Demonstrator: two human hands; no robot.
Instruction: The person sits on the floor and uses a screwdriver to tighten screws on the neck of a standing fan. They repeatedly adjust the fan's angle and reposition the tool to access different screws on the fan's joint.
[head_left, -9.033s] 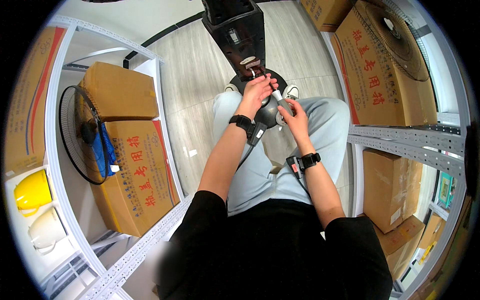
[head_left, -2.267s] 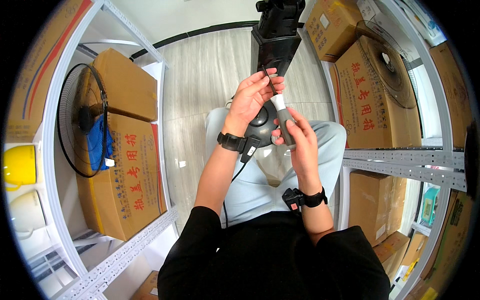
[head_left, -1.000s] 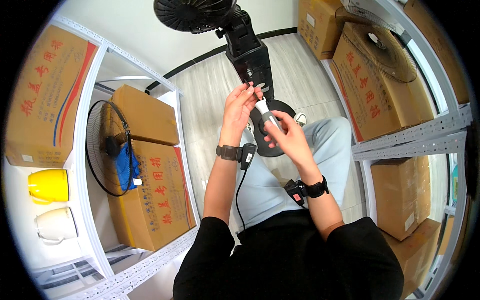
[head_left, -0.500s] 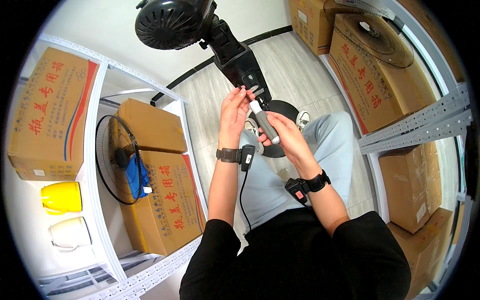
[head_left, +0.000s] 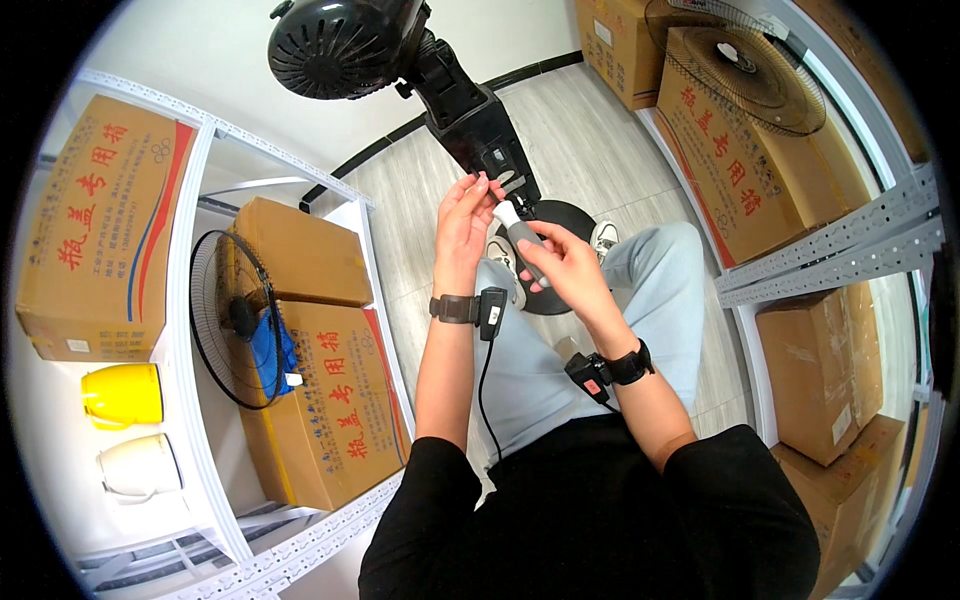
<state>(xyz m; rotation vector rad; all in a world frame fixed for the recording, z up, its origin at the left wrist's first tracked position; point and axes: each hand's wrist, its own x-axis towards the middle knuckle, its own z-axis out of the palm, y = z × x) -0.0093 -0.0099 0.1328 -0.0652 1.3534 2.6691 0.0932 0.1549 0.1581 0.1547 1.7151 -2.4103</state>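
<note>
1. The right hand (head_left: 560,268) has its fingers wrapped around the grey-and-white handle of a screwdriver (head_left: 522,242), whose tip points up at the black plastic stand fan (head_left: 470,120).
2. The left hand (head_left: 465,215) is raised beside the fan's neck, fingers loosely pressed together at the screwdriver's white end; whether they pinch a small screw there is hard to tell.
3. The fan stands on the grey floor (head_left: 590,150) between the person's feet, its round base (head_left: 560,222) partly hidden by the hands.
4. Cardboard boxes (head_left: 320,400) fill the white metal shelves (head_left: 190,330) at left, beside a yellow mug (head_left: 120,394).
</note>
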